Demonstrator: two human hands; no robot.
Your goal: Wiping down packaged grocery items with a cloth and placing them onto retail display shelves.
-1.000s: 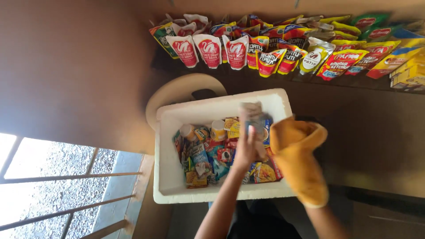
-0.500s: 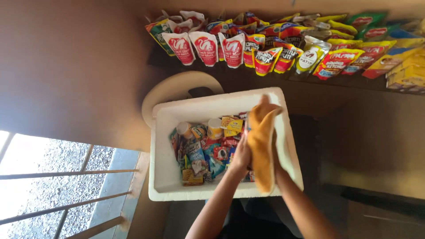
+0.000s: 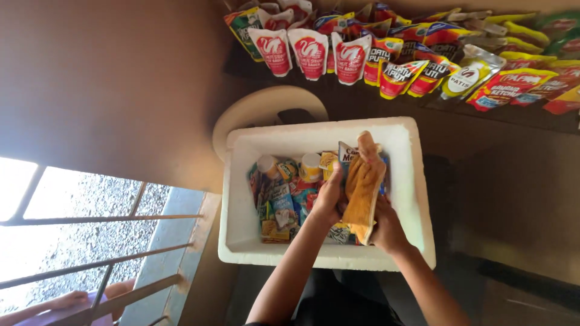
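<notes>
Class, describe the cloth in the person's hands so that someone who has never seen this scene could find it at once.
Find the white foam box below the shelf of sauce pouches. Over its right half, the left hand and right hand hold an orange-yellow cloth. It is plain, soft and folded lengthwise, unlike the glossy printed snack packets beneath it.

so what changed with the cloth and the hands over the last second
The yellow cloth swung from the right side of the white box to over the packets in the middle, and now hangs bunched. The right hand holds it from below; the left hand, which had held a packet up, now grips the cloth's left edge. Box and hanging pouches stayed put.
</notes>
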